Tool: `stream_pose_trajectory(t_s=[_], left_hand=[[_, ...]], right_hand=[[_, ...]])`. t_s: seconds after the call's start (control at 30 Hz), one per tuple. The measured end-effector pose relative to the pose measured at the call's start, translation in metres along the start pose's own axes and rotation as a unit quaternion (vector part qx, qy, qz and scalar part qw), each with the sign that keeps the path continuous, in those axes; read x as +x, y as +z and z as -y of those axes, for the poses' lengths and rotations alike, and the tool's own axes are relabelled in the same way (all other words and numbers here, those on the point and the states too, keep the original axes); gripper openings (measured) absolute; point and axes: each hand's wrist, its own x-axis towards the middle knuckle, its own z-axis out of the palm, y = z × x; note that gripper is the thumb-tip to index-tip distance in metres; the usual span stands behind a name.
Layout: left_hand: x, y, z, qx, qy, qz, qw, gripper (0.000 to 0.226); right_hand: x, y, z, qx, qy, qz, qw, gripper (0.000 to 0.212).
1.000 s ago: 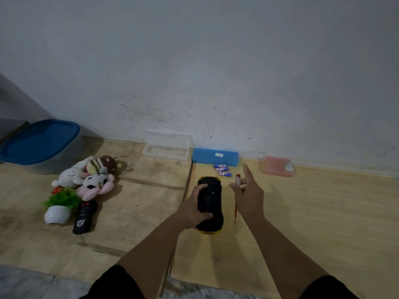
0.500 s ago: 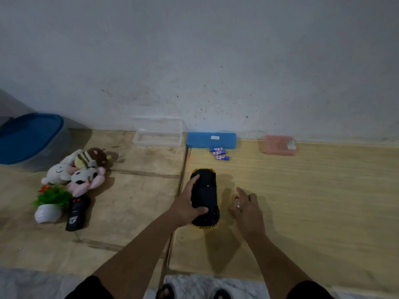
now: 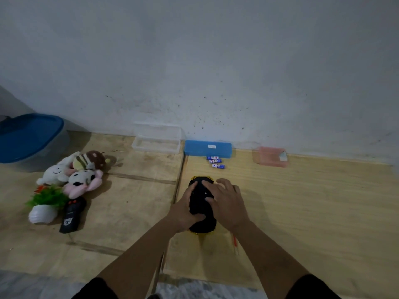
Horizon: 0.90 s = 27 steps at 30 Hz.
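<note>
Illumination is dim, cool and diffuse, arriving from the left. Soft shadows lie right of the plush toys (image 3: pixel 71 169) and the blue-lidded container (image 3: pixel 28 134), and nearside of the toy car (image 3: pixel 200 207). The wall (image 3: pixel 216 61) darkens toward the corners. Wide-angle distortion bows the frame edges; fine detail is soft.

Centre of the plywood board (image 3: pixel 302 201): black-and-yellow toy car (image 3: pixel 201 212), gripped on its left side by left hand (image 3: pixel 185 210), with right hand (image 3: pixel 228 203) laid over its right side, fingers spread. Just near-right, an orange screwdriver (image 3: pixel 235 243). Farther off, three batteries (image 3: pixel 215 161) before a blue case (image 3: pixel 207 147).
</note>
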Motion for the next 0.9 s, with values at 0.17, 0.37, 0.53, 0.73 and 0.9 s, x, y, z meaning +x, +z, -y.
stream_pose_trajectory(t_s=[0.17,0.37,0.53,0.73,0.9], left_hand=[[-0.002,-0.003,-0.007,0.011,0.014,-0.008,1.0,0.097],[-0.003,-0.009,-0.009,0.045,0.031,-0.023,0.998,0.096],[-0.006,-0.009,-0.006,0.05,0.027,-0.005,0.998,0.101],[-0.003,-0.017,-0.008,0.033,0.026,-0.035,0.999,0.101],[-0.001,-0.024,-0.012,0.046,0.028,-0.012,0.998,0.102]], right_hand=[[0.004,0.001,0.009,-0.013,-0.009,0.02,1.0,0.044],[0.013,0.002,0.021,0.044,0.032,0.049,0.997,0.05],[0.019,-0.001,0.023,0.061,0.062,0.091,0.992,0.053],[0.01,0.002,0.025,0.014,0.025,0.117,0.993,0.053],[0.008,-0.002,0.022,-0.004,0.021,0.064,0.998,0.054]])
